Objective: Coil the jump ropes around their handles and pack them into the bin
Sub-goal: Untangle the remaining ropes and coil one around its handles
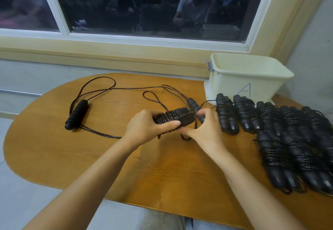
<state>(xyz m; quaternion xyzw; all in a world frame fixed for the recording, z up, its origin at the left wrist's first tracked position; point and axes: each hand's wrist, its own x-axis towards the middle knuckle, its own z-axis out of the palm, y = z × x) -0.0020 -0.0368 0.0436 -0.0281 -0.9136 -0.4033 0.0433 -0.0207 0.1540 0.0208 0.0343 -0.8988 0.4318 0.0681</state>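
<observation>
My left hand (146, 127) grips a pair of black jump-rope handles (173, 117) with thin black cord wound around them, held above the middle of the wooden table (72, 157). My right hand (205, 129) pinches the cord at the bundle's right end, thumb and fingers around it. Loose cord (111, 89) from an uncoiled rope loops across the back of the table, with a black handle (77, 114) lying at the left and another handle (193, 105) just behind my right hand. The cream plastic bin (252, 78), marked with a blue "A", stands at the back right.
Several coiled black rope bundles (288, 139) lie in rows on the right side of the table, in front of the bin. A window sill and dark window run along the back. The table's front edge curves near my arms.
</observation>
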